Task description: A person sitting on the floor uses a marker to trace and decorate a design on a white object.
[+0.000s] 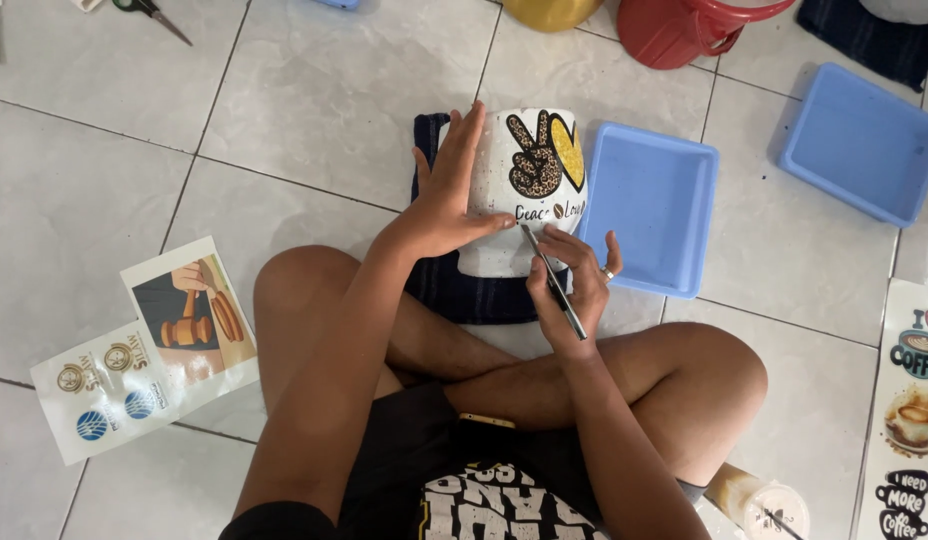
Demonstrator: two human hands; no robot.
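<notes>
The left hand (pixel 449 195) presses flat, fingers spread, on the white mug (pixel 524 190) lying on a dark cloth (pixel 454 290) on the floor; the right hand (pixel 574 285), fingers pinching a thin blade (pixel 552 280), works at the print's edge. A slip could scratch the print or nick the thumb.

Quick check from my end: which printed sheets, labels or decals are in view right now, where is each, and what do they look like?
Decal on the white mug, under the left hand: spotted hand sign, yellow heart.
Picture sheet, floor at left: rectangular, brown gavel.
Logo sheet, beside it: white, gold and blue round emblems.
Sticker strip, right edge: white, coffee cups, red heart.
Right hand holds a thin tool at the decal.
</notes>
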